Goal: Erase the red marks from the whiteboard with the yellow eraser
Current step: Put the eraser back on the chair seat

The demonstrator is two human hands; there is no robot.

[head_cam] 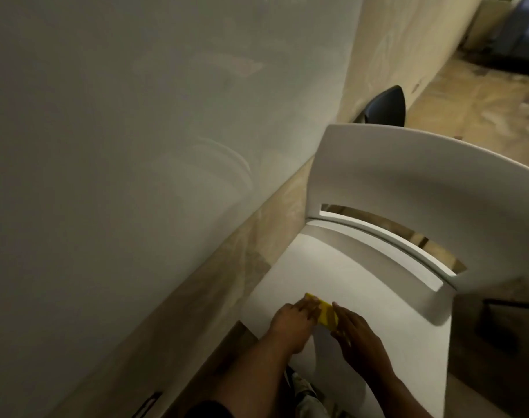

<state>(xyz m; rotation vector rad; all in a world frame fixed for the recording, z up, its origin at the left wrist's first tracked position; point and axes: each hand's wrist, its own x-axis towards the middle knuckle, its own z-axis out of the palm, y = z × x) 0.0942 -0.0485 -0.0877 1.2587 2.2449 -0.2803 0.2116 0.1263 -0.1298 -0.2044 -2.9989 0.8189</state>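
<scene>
Where both hands meet, yellow eraser [417, 315] between them, on white chair seat [362, 282]

A yellow eraser [417, 317] is held between the left hand [290, 321] and the right hand [358, 334] on a white chair seat [347, 276]. The whiteboard [136, 131] is seen at left.

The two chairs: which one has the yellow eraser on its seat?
The white chair nearest the person; the eraser lies on its seat between both hands. The dark chair stands behind it.
</scene>
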